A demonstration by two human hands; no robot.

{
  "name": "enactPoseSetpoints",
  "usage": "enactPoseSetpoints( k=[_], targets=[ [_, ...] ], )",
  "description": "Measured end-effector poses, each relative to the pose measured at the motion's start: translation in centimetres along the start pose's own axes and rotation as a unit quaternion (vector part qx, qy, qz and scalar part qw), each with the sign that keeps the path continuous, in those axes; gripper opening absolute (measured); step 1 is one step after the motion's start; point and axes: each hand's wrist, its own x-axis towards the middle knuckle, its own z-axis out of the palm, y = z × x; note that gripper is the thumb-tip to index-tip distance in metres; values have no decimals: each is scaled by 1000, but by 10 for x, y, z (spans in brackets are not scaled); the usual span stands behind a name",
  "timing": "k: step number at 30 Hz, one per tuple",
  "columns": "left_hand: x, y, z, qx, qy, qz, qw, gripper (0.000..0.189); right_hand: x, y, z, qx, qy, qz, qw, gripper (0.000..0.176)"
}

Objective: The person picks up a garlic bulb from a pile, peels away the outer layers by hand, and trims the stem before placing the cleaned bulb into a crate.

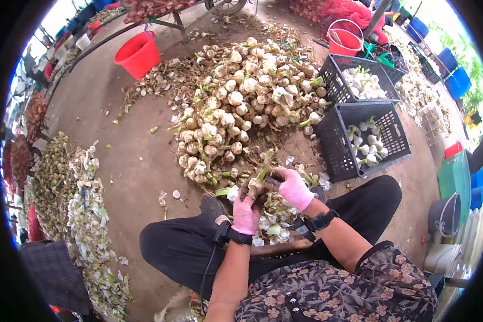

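Observation:
My left hand (245,212), in a pink glove with dirty fingertips, holds a garlic bulb (256,184) whose green stalk points up and away from me. My right hand (294,191), gloved the same way, has its fingers closed at the bulb's right side and stalk; exactly what they pinch is partly hidden. Below my hands, between my legs, lie white and green garlic peelings (273,219). Just beyond is a large heap of unpeeled garlic bulbs (236,102) with stalks and roots.
To the right, two black crates (335,145) hold clean white garlic bulbs (369,147). Red buckets (138,55) stand farther back. Long rows of peelings (91,214) lie at left. A grey bucket (444,214) stands at right. A wooden bar (282,248) crosses my lap.

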Motion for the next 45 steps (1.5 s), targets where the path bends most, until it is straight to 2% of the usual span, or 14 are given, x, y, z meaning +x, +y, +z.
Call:
enactPoseSetpoints(
  k=[7, 9, 11, 12, 15, 17, 19, 21, 22, 24, 31, 37, 40, 45],
  targets=[
    [-1, -4, -6, -23, 15, -27, 999, 30, 14, 12, -26, -119, 108, 38, 986, 20],
    [2, -6, -15, -109, -1, -83, 990, 29, 18, 23, -40, -76, 169, -8, 983, 18],
    [0, 2, -6, -131, -7, -98, 987, 28, 25, 38, -57, -51, 214, -8, 975, 18],
    [-2, 5, -2, -146, -13, -89, 985, 27, 26, 40, -65, -52, 249, 36, 966, 17],
    [-3, 9, 3, -175, -7, -90, 980, 23, 30, 57, -78, 89, 187, 48, 977, 24],
    [0, 3, -4, -176, 44, -98, 978, 24, 12, 14, -61, -32, 94, 0, 995, 28],
    [0, 1, -2, -156, 35, -90, 983, 26, 0, -8, -40, 22, 14, 13, 1000, 26],
    [-3, 2, 2, -135, 28, -82, 987, 27, -6, -17, -25, -30, -7, 12, 999, 26],
    [-4, 2, 7, -96, 1, -59, 994, 28, -8, -24, -20, -29, -6, 12, 999, 26],
    [-5, 4, 7, -58, -34, -31, 997, 36, -10, -33, -11, -167, 8, -36, 985, 27],
    [-5, 0, 2, 19, -11, 4, 1000, 43, -8, -22, -2, -214, 44, -30, 975, 25],
    [-1, -13, -3, 121, 28, 90, 988, 39, -12, -15, 9, -241, 105, -95, 960, 15],
    [-1, -14, -6, 152, 48, 109, 981, 39, -9, -12, 11, -214, 108, -64, 969, 12],
    [-2, -14, -7, 82, 32, 93, 992, 45, -6, -11, 8, -148, 66, 35, 986, 14]
  ],
)
